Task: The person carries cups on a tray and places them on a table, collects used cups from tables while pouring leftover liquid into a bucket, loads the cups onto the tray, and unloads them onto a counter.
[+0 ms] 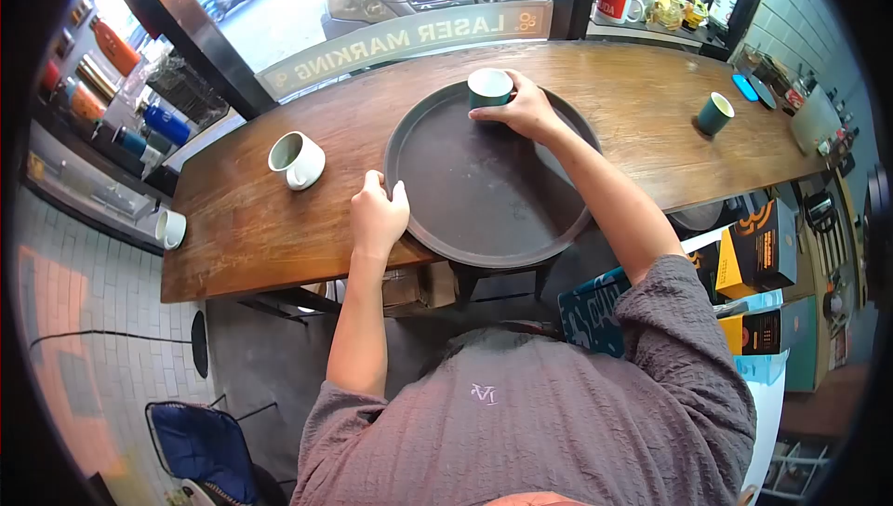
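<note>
My right hand (528,111) is closed around a small dark-green cup (489,92) with a pale inside. The cup is upright at the far rim of a large round dark tray (484,199); whether it touches the tray, I cannot tell. At the tray's left rim, my left hand (379,216) is closed with its thumb over the edge; its other fingers are partly hidden. A pale mug (298,162) sits on the table to the left of the tray. Another green cup (715,114) stands on the right part of the table.
The wooden table (233,199) runs along a window, and the tray overhangs its near edge. A small white cup (170,229) is at the table's left end. Phones (744,87) lie at the far right. Boxes (758,250) stand below on the right; a dark-blue chair (200,450) is lower left.
</note>
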`<control>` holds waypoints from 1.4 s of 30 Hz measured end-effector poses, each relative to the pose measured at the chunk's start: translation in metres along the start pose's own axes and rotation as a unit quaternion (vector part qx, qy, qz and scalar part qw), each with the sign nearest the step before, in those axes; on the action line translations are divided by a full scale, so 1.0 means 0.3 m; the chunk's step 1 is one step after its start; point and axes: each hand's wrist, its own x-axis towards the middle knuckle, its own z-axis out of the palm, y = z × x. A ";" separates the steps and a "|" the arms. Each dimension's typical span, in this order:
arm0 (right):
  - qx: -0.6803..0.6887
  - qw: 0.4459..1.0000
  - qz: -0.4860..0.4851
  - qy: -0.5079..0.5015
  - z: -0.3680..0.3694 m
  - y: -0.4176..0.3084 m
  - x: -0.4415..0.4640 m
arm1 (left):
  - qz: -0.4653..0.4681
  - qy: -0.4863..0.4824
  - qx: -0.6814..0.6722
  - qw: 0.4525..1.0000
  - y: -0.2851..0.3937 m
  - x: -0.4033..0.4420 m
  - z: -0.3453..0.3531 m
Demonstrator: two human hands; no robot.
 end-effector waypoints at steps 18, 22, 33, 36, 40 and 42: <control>-0.254 0.686 0.293 0.615 -0.958 0.504 -0.193 | 0.017 0.112 -0.047 0.992 0.017 -0.012 0.058; -0.176 0.765 0.182 0.592 -1.088 0.676 -0.145 | 0.003 0.106 -0.050 0.993 0.016 -0.011 0.065; -0.190 0.783 0.067 0.588 -1.156 0.657 -0.158 | -0.033 0.095 -0.124 0.987 -0.002 -0.017 0.048; -0.119 0.847 -0.070 0.513 -1.088 0.470 -0.181 | -0.176 -0.013 -0.325 0.929 -0.023 -0.052 -0.025; -0.084 0.907 -0.095 0.401 -0.844 0.095 -0.277 | -0.122 -0.014 -0.364 0.923 -0.062 -0.213 -0.131; -0.068 0.914 -0.155 0.368 -0.714 -0.019 -0.330 | -0.093 0.025 -0.389 0.916 -0.122 -0.329 -0.184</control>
